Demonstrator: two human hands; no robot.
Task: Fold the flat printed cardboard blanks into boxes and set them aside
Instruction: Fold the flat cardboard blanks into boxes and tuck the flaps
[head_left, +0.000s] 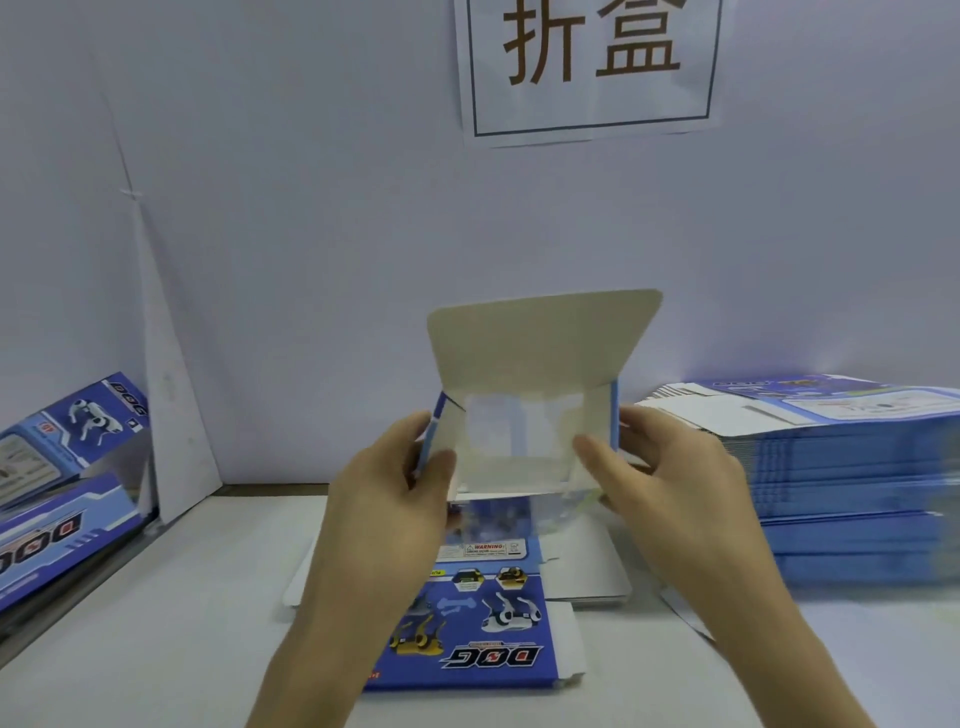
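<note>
Item 1: half-formed box (524, 415). My left hand (395, 483) and right hand (670, 478) pinch its 9 and 3 o'clock walls; I should square both before tucking the flap (540, 338).

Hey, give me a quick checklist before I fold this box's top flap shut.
1. Grip of left hand on box: ok.
2. Grip of right hand: ok.
3. State of top flap: ok, open and upright.
4. Box closed underneath: cannot tell, hidden.
5. Free table below: not ok, a blank lies there.
6. Room by finished boxes on the left: cannot tell.
</note>
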